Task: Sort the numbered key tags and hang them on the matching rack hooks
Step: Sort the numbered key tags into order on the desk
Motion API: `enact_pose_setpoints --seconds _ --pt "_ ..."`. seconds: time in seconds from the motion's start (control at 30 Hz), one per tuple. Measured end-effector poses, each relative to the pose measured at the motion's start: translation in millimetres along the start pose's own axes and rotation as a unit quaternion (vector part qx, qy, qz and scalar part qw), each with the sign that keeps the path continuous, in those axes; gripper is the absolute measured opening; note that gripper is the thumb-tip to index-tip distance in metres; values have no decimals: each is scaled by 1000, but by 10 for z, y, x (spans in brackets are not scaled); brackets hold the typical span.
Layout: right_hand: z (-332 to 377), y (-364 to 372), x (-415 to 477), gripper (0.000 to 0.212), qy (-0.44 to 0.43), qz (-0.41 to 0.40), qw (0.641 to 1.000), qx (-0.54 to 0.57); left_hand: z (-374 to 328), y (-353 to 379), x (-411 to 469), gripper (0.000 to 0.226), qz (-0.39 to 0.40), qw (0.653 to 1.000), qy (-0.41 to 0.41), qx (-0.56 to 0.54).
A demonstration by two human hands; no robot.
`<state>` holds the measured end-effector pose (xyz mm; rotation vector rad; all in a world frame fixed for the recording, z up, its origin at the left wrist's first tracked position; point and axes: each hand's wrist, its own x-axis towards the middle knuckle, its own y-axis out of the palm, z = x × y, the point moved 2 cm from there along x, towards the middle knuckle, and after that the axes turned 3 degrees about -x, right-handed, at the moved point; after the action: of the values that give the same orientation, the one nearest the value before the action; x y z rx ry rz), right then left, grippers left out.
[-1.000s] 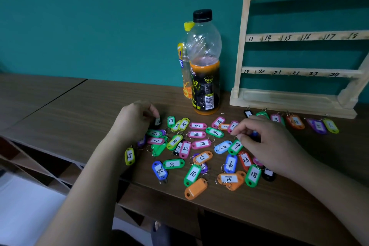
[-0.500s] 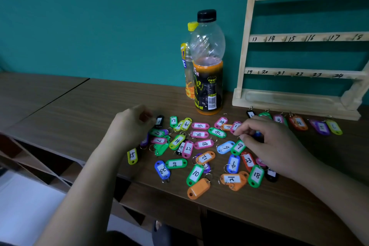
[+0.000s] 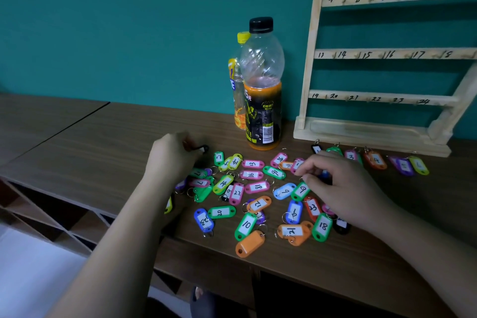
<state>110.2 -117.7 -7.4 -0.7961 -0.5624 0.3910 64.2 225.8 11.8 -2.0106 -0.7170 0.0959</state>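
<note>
Dozens of key tags [image 3: 257, 186] loose on desk [image 3: 103, 150], 7 o'clock of wooden rack [image 3: 361, 133]. Light, stiff, slick, I judge; lift by ring. L hand [image 3: 173, 160] pinches black tag [image 3: 202, 148], 10 o'clock of pile. R hand [image 3: 343, 188] curled over green tag 9 [image 3: 300, 190]; grip unclear.

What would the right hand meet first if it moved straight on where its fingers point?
Likely the green tag marked 91, just ahead of the right hand; hand height unclear.

Bottles [image 3: 262, 72] just left of rack [image 3: 361, 133]
</note>
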Motion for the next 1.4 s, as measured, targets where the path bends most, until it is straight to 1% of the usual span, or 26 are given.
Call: enact_pose_setpoints --seconds 0.1,0.17,0.27,0.33,0.43,0.53,0.6,0.7,0.77,0.87,0.97,1.03,1.1,1.17,1.23,1.3,1.4 --pt "12 -20 -2 25 0 -2 1000 1 -143 -91 -113 14 -33 997 27 -65" --pt "26 -28 3 23 2 -6 1000 9 -280 -116 -212 15 -30 993 55 -98" --pt "64 -37 5 18 4 -20 999 34 -500 -96 -379 16 9 987 98 -126" --pt "119 -47 0 15 -7 -28 999 46 -647 -53 -485 16 55 980 137 -135" --pt "202 -75 10 19 -29 -46 997 58 -855 52 -630 11 119 962 197 -147" --pt "261 -88 15 25 -48 -37 996 66 -1006 175 -705 9 139 946 247 -160" --pt "282 -86 14 23 -61 -27 996 64 -1057 241 -735 11 150 938 268 -158" --pt "244 -121 33 22 -42 -19 995 90 -1075 281 -745 11 166 934 269 -164" --pt "204 -137 46 23 -24 3 993 112 -1083 289 -742 14 167 933 259 -184" --pt "176 -144 63 19 -16 31 990 133 -1083 291 -723 25 154 934 228 -226" --pt "188 -187 83 12 -21 70 990 122 -1086 304 -722 31 156 933 213 -243" --pt "194 -226 114 5 -29 87 991 100 -1101 309 -737 31 160 929 208 -263" --pt "183 -245 159 3 -19 110 985 130 -1125 302 -754 30 156 923 208 -282" --pt "186 -243 196 6 -5 132 976 175 -1150 296 -769 30 153 919 210 -296" --pt "197 -253 244 10 5 143 973 182 -1164 296 -780 28 151 918 208 -302" --pt "183 -299 311 10 28 139 977 156 -1153 286 -781 24 135 923 207 -296" --pt "28 -434 462 12 101 61 990 77 -1086 244 -757 22 115 933 199 -277"
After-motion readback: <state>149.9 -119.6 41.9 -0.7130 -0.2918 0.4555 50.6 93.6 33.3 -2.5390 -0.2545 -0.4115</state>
